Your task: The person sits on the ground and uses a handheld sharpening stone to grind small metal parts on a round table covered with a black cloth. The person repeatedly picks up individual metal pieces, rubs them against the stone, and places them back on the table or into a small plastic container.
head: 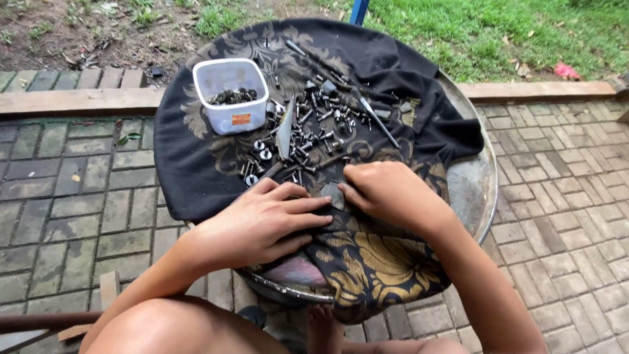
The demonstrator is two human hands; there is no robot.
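Observation:
My left hand (262,219) lies palm down on a black cloth with gold flower print (196,164), fingers stretched toward a small grey metal piece (332,194). My right hand (386,191) is curled over the cloth just right of that piece, its fingertips touching it. Whether it grips the piece is hidden by the fingers. Beyond both hands lies a pile of several bolts, nuts and screws (314,131) spread on the cloth. A flat grey metal blade (285,129) and a long thin rod (377,121) rest among them.
The cloth covers a round metal tray (475,190) standing on grey brick paving (72,190). A white plastic tub (230,95) holding dark metal parts stands at the back left of the cloth. Wooden kerb, bare soil and grass lie behind; my knees are below.

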